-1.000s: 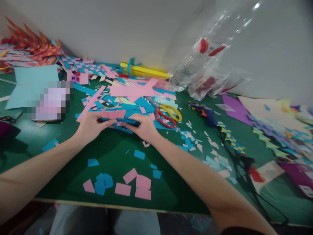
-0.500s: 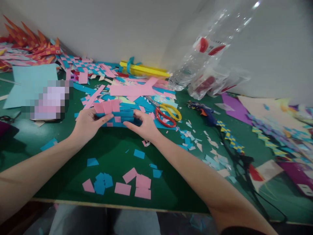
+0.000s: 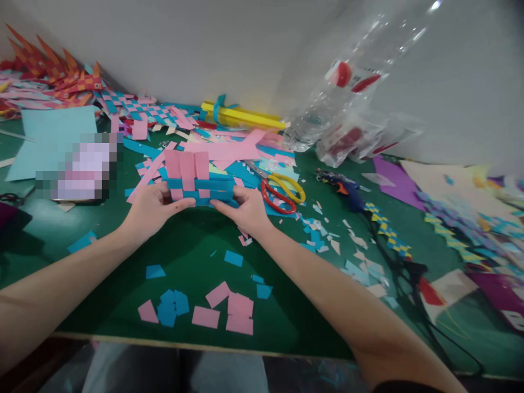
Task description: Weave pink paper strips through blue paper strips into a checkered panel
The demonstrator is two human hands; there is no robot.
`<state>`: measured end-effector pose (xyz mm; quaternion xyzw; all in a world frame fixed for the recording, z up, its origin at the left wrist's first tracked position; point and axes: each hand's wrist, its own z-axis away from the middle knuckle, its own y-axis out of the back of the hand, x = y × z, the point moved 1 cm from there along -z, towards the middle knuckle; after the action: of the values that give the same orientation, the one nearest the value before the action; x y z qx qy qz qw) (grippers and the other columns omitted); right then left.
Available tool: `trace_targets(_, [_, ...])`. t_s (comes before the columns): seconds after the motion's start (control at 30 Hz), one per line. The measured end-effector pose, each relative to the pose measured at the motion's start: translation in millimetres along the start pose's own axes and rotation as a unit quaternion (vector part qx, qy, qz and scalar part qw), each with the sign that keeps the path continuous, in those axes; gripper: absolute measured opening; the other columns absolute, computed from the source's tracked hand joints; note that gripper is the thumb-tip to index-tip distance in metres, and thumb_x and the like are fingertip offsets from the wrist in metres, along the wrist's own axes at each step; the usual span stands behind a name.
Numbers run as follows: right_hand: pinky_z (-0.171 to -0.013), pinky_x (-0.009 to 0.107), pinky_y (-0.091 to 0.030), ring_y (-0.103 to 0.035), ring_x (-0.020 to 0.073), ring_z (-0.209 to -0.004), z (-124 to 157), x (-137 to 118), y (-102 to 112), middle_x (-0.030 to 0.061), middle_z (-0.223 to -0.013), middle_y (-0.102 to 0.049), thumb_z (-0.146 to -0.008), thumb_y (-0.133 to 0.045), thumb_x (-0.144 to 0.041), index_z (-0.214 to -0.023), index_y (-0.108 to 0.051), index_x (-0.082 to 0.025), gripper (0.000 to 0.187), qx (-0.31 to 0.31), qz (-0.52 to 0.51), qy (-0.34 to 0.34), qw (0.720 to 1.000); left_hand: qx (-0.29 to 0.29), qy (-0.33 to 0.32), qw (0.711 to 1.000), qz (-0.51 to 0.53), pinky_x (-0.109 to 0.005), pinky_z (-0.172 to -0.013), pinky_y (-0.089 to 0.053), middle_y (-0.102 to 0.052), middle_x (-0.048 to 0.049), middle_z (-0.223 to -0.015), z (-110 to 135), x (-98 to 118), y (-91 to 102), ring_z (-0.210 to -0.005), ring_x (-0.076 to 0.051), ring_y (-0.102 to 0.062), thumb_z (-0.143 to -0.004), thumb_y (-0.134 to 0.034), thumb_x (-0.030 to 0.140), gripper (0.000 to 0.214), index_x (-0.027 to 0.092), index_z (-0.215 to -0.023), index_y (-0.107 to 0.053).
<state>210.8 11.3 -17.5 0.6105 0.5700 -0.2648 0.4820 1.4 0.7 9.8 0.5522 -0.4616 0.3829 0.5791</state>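
Between my two hands is a woven piece of blue and pink paper strips [image 3: 199,185], held up over the green table. My left hand [image 3: 153,208] grips its left end, the thumb lying along the lower front edge. On the right end my right hand [image 3: 245,210] closes in the same way, thumb in front and fingers mostly hidden behind. Several pink strip ends stand up above the blue bands on the left. Just right of the weave lie scissors [image 3: 282,191] with one red and one yellow handle.
Pink and blue paper scraps [image 3: 229,311] lie near the table's front edge. A glue gun [image 3: 347,191] with a dark cord lies to the right. A clear plastic bottle [image 3: 352,82] leans at the back. At left are a phone [image 3: 84,169] and light-blue paper [image 3: 57,123].
The woven paper has been raised and tilted, showing more of its front and the standing pink strips. Both thumbs now sit along its lower edge.
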Motion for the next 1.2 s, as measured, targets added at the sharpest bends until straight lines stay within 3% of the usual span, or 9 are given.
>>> trace_targets(0.2, [-0.071, 0.033, -0.056, -0.065, 0.0168, -0.072, 2, -7, -3, 0.0001, -0.076, -0.072, -0.078, -0.071, -0.035, -0.078, -0.073, -0.02, 0.015, 0.012, 0.017, -0.013, 1.0, -0.02, -0.003, 0.999, -0.04, -0.036, -0.079, -0.059, -0.078, -0.0047, -0.081, 0, 0, 1.5, -0.083, -0.027, -0.073, -0.072, -0.075, 0.046, 0.024, 0.022, -0.074, -0.078])
trace_targets(0.47, [-0.075, 0.033, -0.058, -0.069, 0.0181, -0.08, 0, -4, -4, 0.0009, -0.088, -0.075, -0.076, -0.073, -0.037, -0.09, -0.073, -0.021, 0.021, -0.053, -0.02, -0.021, 0.998, -0.004, -0.019, 0.999, 0.051, -0.042, -0.089, -0.059, -0.078, -0.0057, -0.087, -1, -12, 1.3, -0.087, -0.027, -0.074, -0.074, -0.078, 0.043, 0.026, 0.02, -0.086, -0.078])
trace_targets(0.73, [-0.071, 0.033, -0.057, -0.067, 0.0168, -0.068, -3, -2, -2, 0.0004, -0.068, -0.071, -0.072, -0.076, -0.048, -0.068, -0.07, -0.022, 0.028, -0.016, -0.073, -0.03, 0.997, -0.01, -0.019, 0.993, 0.118, -0.041, -0.088, -0.062, -0.078, -0.0035, -0.093, 1, -4, -3.0, -0.082, -0.025, -0.075, -0.073, -0.08, 0.039, 0.024, 0.021, -0.088, -0.078])
trace_targets(1.0, [-0.073, 0.034, -0.058, -0.067, 0.0174, -0.071, -3, -5, -3, 0.0019, -0.072, -0.072, -0.067, -0.077, -0.058, -0.067, -0.069, -0.022, 0.037, -0.048, -0.089, -0.035, 0.994, -0.029, -0.011, 0.99, 0.136, -0.033, -0.085, -0.062, -0.078, -0.0009, -0.091, 3, -5, -3.1, -0.085, -0.024, -0.075, -0.075, -0.079, 0.038, 0.021, 0.02, -0.086, -0.077])
trace_targets(1.2, [-0.073, 0.035, -0.058, -0.067, 0.0176, -0.072, -2, -6, -3, 0.0021, -0.073, -0.071, -0.067, -0.075, -0.061, -0.071, -0.07, -0.022, 0.04, -0.049, -0.098, -0.031, 0.994, -0.027, -0.003, 0.99, 0.137, -0.034, -0.087, -0.061, -0.078, -0.0006, -0.091, 4, -4, -3.8, -0.086, -0.024, -0.074, -0.074, -0.079, 0.038, 0.024, 0.018, -0.087, -0.077])
